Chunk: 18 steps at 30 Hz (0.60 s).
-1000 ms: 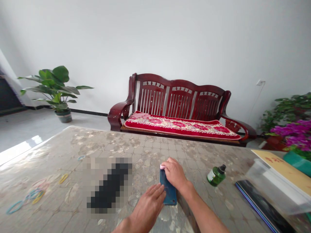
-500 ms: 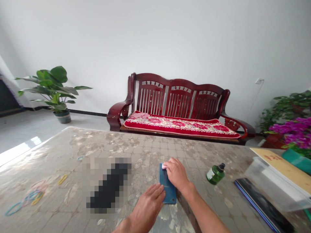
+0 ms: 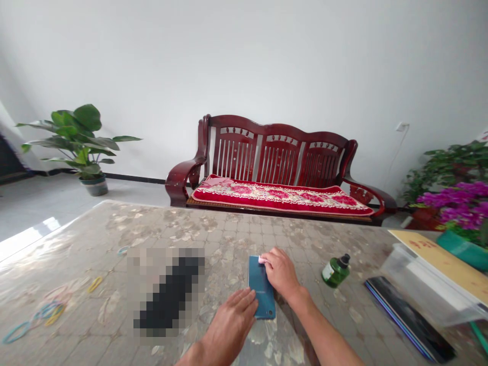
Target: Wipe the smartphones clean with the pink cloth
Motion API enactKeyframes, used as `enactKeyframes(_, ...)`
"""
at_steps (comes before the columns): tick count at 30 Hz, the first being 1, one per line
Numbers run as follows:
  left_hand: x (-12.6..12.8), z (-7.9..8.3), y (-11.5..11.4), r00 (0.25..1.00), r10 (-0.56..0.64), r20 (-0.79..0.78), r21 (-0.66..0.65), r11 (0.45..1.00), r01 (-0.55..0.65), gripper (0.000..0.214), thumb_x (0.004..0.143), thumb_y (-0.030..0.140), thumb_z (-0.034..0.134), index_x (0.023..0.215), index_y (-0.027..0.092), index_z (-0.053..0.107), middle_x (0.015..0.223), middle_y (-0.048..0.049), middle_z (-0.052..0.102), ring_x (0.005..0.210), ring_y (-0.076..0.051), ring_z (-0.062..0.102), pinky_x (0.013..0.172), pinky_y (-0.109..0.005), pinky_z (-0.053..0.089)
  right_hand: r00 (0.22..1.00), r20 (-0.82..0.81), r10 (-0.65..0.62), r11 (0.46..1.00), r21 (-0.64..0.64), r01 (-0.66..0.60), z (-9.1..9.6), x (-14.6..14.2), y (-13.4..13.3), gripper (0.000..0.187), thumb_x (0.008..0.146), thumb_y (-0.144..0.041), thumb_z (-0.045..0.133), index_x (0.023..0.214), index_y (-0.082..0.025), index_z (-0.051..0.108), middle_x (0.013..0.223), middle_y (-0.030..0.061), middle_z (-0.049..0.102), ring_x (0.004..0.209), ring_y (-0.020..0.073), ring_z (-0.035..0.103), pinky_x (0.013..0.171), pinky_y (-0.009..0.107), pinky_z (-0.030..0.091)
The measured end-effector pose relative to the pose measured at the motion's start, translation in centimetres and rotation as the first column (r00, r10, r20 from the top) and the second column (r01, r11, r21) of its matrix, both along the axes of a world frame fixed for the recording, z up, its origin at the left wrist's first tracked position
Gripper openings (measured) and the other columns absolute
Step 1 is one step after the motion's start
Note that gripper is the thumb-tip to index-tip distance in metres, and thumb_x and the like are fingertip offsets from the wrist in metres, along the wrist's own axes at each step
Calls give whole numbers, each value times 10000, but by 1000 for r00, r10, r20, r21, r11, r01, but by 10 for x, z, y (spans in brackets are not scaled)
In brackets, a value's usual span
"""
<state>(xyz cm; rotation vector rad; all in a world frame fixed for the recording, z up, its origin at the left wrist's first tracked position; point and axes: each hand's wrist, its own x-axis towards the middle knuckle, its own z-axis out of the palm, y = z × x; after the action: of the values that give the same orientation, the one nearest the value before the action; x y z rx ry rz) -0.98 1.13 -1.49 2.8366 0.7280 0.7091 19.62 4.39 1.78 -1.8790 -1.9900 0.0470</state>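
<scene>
A blue phone (image 3: 261, 284) lies back up on the patterned table, its camera corner toward me. My left hand (image 3: 237, 311) rests along its left edge with the fingers stretched flat and touching it. At the far end of the phone, my right hand (image 3: 281, 272) is closed on a small pale pink wipe (image 3: 263, 260), pressing it to the surface near the top right corner. Most of the wipe is hidden under the fingers. To the right of my right hand stands a green pump bottle (image 3: 336, 271) with a black top.
Dark phones (image 3: 407, 317) lie near a clear plastic bin (image 3: 409, 284) with a tan board (image 3: 438, 259) on top. Left are a blurred-out dark object (image 3: 170, 292) and colored rubber bands (image 3: 49, 311). Beyond the patterned table (image 3: 179, 223) stands a red wooden bench (image 3: 280, 157).
My right hand has slid the wipe slightly right along the phone's far end. My left hand stays at the phone's left edge. The whole view has shifted a little.
</scene>
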Motion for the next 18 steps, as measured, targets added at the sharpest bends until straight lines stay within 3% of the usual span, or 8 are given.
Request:
enactKeyframes(7,1,5,0,1000,-6,25,-40,999,7,243,921,95,489,1102,186,624,1191,-87,701,1131,-236,656,1027,-390,509,993,-72,91,995,48,-88,-10,-7,-35,302,854,-36,509,879,-253,717,915,10,658,938,158,581,846,236,406)
enactKeyframes(14,4,2,0,1000,13,3,-35,999,-12,248,909,107,537,1127,181,629,1218,-89,690,1154,-260,644,1018,-411,517,998,-65,1,1000,13,0,-4,-6,-9,298,853,-50,498,880,-241,725,925,27,665,941,166,589,857,246,409)
enactKeyframes(18,6,3,-1,999,26,22,-38,999,-26,234,882,93,576,1094,170,638,1185,-93,702,1138,-261,652,1009,-410,522,995,-73,69,997,27,-67,-5,-6,-27,311,802,-25,497,861,-237,717,901,22,654,920,163,581,836,242,407)
